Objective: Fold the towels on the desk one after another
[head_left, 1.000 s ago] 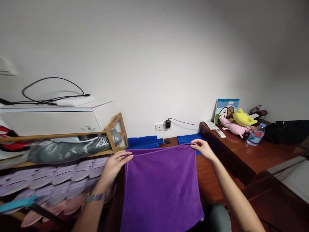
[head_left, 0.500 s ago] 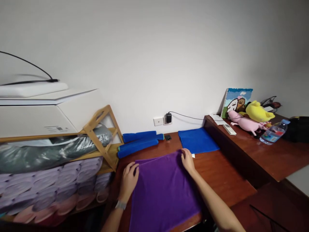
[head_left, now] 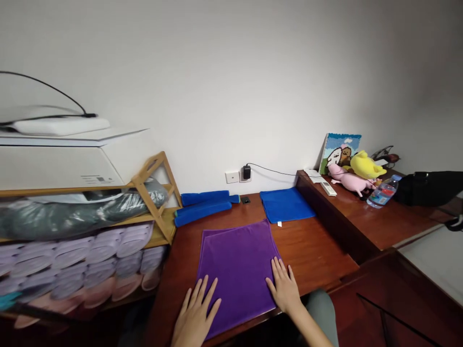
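Observation:
A purple cloth [head_left: 237,270], folded with its layers slightly offset at the far left corner, lies flat on the reddish-brown wooden desk [head_left: 304,250]. My left hand [head_left: 197,311] rests with spread fingers on its near left edge. On the right edge of the cloth, my right hand [head_left: 284,286] lies flat, fingers stretched out. Neither hand grips anything. Behind the purple cloth is a folded blue cloth [head_left: 287,205] with a small white tag. Rolled or narrowly folded blue cloths [head_left: 204,209] lie at the back left.
Left of the desk, a wooden rack [head_left: 159,212] holds rows of lilac and pink slippers [head_left: 90,265]. A raised ledge [head_left: 361,221] on the right carries plush toys [head_left: 349,182], a remote [head_left: 328,189] and a water bottle [head_left: 384,192]. A black charger [head_left: 246,172] is plugged into the wall.
Both hands have come back from the far corners of the purple cloth toward its near side. Their fingers have let go and now lie spread flat. The view has shifted slightly right.

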`<state>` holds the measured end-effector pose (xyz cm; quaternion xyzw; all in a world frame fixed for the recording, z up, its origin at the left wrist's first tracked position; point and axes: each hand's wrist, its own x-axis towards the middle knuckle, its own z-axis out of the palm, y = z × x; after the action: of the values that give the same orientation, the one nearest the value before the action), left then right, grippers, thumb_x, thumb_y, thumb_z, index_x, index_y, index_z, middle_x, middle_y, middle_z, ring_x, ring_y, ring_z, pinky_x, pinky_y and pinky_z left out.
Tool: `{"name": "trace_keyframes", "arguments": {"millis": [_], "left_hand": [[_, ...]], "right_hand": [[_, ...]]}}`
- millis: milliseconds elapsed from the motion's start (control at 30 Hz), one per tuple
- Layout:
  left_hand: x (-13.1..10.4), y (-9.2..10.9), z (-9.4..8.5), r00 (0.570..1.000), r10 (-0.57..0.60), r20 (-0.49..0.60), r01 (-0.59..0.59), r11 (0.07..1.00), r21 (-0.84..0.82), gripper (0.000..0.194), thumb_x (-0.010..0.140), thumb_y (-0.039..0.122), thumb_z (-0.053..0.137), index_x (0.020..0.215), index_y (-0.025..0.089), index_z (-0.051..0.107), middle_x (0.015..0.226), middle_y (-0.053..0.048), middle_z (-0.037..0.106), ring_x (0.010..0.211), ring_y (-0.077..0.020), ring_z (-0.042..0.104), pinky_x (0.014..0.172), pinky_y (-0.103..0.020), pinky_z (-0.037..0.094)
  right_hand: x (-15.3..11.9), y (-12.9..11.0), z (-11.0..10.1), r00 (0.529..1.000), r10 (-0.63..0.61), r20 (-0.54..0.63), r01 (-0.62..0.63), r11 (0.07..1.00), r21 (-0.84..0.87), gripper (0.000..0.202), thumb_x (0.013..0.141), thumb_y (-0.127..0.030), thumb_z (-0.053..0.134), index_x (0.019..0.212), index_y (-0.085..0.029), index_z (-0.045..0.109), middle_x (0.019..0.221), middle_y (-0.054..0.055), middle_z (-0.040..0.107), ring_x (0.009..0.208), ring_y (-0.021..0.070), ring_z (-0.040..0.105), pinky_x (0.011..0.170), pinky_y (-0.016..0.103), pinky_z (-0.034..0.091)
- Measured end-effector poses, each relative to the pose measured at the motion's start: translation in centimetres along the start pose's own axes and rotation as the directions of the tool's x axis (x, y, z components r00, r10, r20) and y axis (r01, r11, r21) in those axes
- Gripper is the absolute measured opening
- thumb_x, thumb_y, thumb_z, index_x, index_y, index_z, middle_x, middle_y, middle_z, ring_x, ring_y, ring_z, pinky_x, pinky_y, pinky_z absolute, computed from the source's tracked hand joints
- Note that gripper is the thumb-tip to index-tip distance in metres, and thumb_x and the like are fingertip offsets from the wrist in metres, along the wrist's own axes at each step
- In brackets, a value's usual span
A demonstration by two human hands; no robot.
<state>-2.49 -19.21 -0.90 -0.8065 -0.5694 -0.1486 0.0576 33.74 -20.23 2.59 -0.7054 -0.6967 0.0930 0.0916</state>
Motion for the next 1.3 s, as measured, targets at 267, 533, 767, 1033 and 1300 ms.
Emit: {"name": "trace_keyframes", "arguments": {"millis": [267, 533, 767, 1033, 1300], "left_hand": [[11.5, 1.0, -0.7, 0.999, -0.04, 0.029, 0.041, 0.999, -0.017, 0.059, 0.107, 0.042, 0.032, 0.159, 0.02, 0.048, 0.169, -0.01, 0.045, 0.158, -0.028, 0.038, 0.131, -0.052, 0.031], [16.2, -0.9, 2.6, 0.983, -0.149, 0.107, 0.148, 0.989, 0.018, 0.066, 0.105, 0.05, 0.035, 0.163, 0.019, 0.041, 0.172, -0.015, 0.037, 0.16, -0.0306, 0.034, 0.131, -0.053, 0.025], [16.0, -2.0, 2.1, 0.966, -0.223, 0.128, 0.219, 0.975, 0.046, 0.075, 0.103, 0.058, 0.034, 0.164, 0.015, 0.038, 0.174, -0.018, 0.031, 0.162, -0.0299, 0.029, 0.132, -0.051, 0.023], [15.1, 1.6, 1.9, 0.996, -0.088, -0.004, 0.088, 0.994, 0.066, 0.064, 0.106, 0.044, 0.029, 0.158, 0.014, 0.05, 0.167, -0.016, 0.046, 0.157, -0.0307, 0.041, 0.131, -0.054, 0.027], [9.9, -0.7, 3.0, 0.991, -0.121, 0.053, 0.119, 0.992, 0.034, 0.068, 0.104, 0.051, 0.032, 0.162, 0.017, 0.043, 0.17, -0.016, 0.04, 0.157, -0.0312, 0.041, 0.129, -0.056, 0.033]], "right_hand": [[9.6, -12.3, -1.6, 0.968, -0.244, -0.064, 0.25, 0.962, 0.111, 0.067, 0.112, -0.051, 0.023, 0.169, -0.018, 0.032, 0.174, 0.006, 0.029, 0.163, 0.0248, 0.021, 0.133, 0.047, 0.015], [16.7, -11.8, 1.0, 0.983, -0.18, 0.034, 0.176, 0.98, 0.091, 0.069, 0.111, -0.051, 0.018, 0.17, -0.016, 0.025, 0.175, 0.008, 0.023, 0.164, 0.0219, 0.016, 0.133, 0.046, 0.009], [18.2, -0.5, -1.6, 0.996, 0.08, 0.039, -0.08, 0.997, -0.009, 0.07, 0.11, -0.051, 0.016, 0.171, -0.016, 0.018, 0.177, 0.004, 0.015, 0.165, 0.0187, 0.011, 0.133, 0.041, 0.006], [13.9, -8.9, -0.1, 0.987, -0.123, -0.107, 0.133, 0.987, 0.086, 0.067, 0.111, -0.047, 0.022, 0.169, -0.015, 0.029, 0.175, 0.008, 0.023, 0.165, 0.0236, 0.014, 0.134, 0.043, 0.007], [8.7, -7.5, 1.0, 0.997, -0.078, -0.025, 0.08, 0.989, 0.122, 0.067, 0.111, -0.05, 0.022, 0.169, -0.017, 0.028, 0.175, 0.007, 0.024, 0.164, 0.0227, 0.018, 0.134, 0.047, 0.011]]}}
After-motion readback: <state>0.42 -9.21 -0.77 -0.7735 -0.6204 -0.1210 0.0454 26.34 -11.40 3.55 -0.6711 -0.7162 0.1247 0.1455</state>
